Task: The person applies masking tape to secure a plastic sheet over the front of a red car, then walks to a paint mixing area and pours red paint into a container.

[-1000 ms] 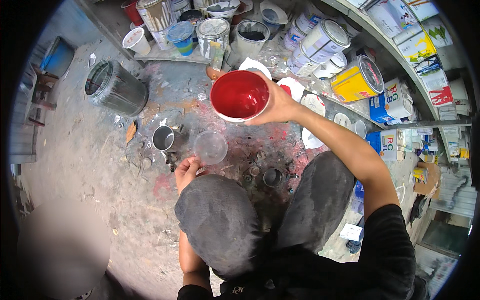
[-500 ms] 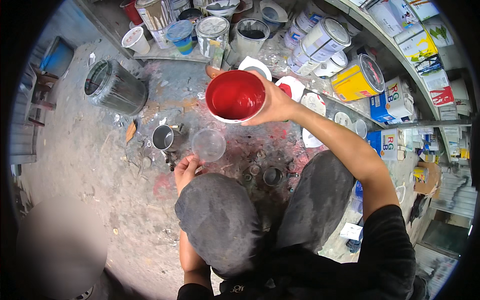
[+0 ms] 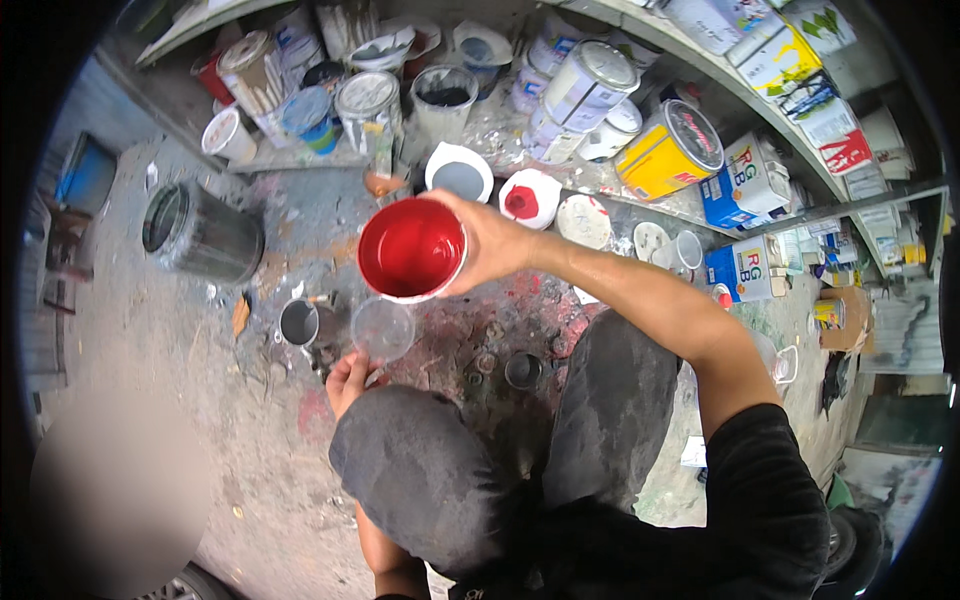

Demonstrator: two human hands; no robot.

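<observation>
My right hand (image 3: 490,245) is wrapped around a cup of red paint (image 3: 412,240), tilted so that its glossy inside shows. Slightly below that cup, a clear plastic cup (image 3: 384,330) stands on or just over the floor. Its near edge is pinched between the fingers of my left hand (image 3: 348,378), partly hidden behind my knee. No paint stream shows between the two cups. Just left of the clear cup is a metal cup (image 3: 299,323) with fittings on its side. A small dark metal cup (image 3: 522,371) sits between my knees.
A large paint-streaked bucket (image 3: 205,232) stands at the left. White paper strainers (image 3: 460,178) and lids (image 3: 584,222) lie beyond my right hand. Shelves behind hold several paint cans, including a yellow can (image 3: 668,150). A dry leaf (image 3: 241,314) lies on the stained floor.
The whole view has shifted, so the shelves sit lower and more to the left. My right hand has brought the red paint cup a little left, closer to the clear cup.
</observation>
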